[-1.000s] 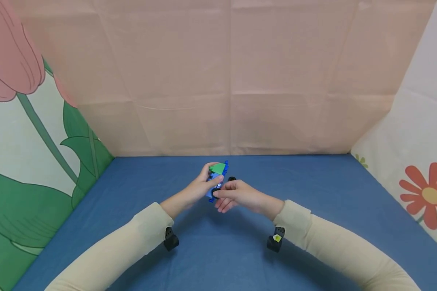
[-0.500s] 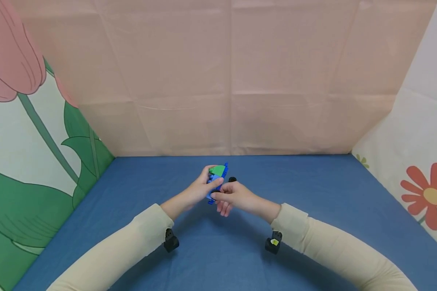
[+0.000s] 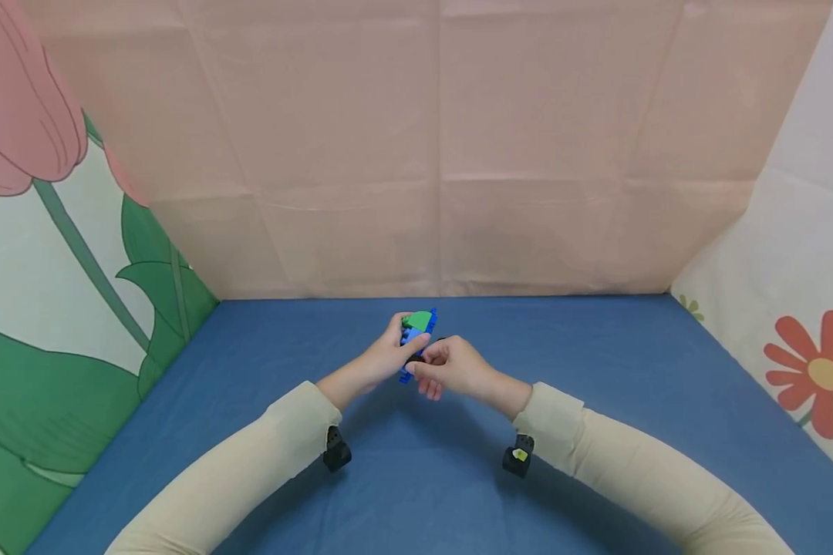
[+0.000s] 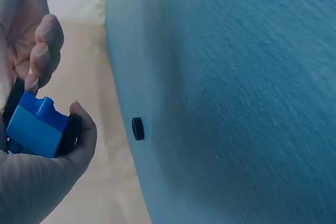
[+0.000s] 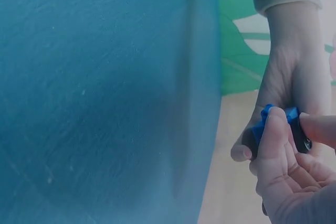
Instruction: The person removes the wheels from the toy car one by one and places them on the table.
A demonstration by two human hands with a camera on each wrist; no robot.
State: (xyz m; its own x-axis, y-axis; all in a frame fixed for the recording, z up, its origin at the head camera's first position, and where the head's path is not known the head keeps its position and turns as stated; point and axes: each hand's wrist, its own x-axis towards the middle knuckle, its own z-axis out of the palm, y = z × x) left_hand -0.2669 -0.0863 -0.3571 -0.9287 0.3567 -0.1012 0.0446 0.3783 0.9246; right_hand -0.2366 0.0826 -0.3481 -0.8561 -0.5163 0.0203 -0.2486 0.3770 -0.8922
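Note:
In the head view my left hand (image 3: 382, 358) grips a small blue toy car (image 3: 419, 320) with a green top, holding it tilted above the table. My right hand (image 3: 458, 368) pinches a black wheel at the car's near end, thumb on top. The left wrist view gives a closer look at the blue end of the car (image 4: 37, 129), with a black wheel (image 4: 69, 136) under my left fingers and another wheel (image 4: 14, 98) by my right hand. In the right wrist view the right thumb presses on a black wheel (image 5: 300, 136); fingers cover much of the car.
A loose black wheel (image 4: 137, 128) stands on the blue table (image 3: 416, 493); in the head view my right hand mostly hides it. A beige cloth (image 3: 437, 154) hangs behind the table, with flower-printed panels (image 3: 822, 374) at both sides.
Both hands and the car have shifted slightly, the left one a little to the right. My right fingers now cover more of the car's wheel and of the loose wheel behind.

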